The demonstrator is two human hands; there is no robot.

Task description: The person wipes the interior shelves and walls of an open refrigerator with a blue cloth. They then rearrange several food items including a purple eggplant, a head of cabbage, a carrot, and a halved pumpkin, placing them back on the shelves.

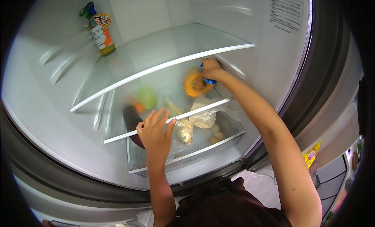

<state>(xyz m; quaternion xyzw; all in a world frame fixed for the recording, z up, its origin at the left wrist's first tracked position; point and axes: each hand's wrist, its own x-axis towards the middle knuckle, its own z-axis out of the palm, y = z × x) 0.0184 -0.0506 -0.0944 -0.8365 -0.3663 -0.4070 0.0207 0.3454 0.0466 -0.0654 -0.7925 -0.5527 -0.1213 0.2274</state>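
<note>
My right hand [212, 69] grips a crumpled blue cloth [210, 81] over the right end of the lower glass shelf [164, 89], below the upper shelf's front edge. Fingers spread and holding nothing, my left hand [156, 131] rests on the white front trim [202, 110] of that lower shelf. Seen through the glass beneath is a cut pumpkin [192, 90] with its seed hollow showing. The drawer [205, 146] below also contains a dark eggplant [131, 117], a round green vegetable [147, 97], plastic-wrapped food [185, 131] and several eggs [217, 135].
An upper glass shelf [187, 39] with a white front trim spans the refrigerator. A labelled glass bottle [101, 33] stands at its back left. The open door [331, 115] is at the right, with a yellow packet [311, 154] in its lower part.
</note>
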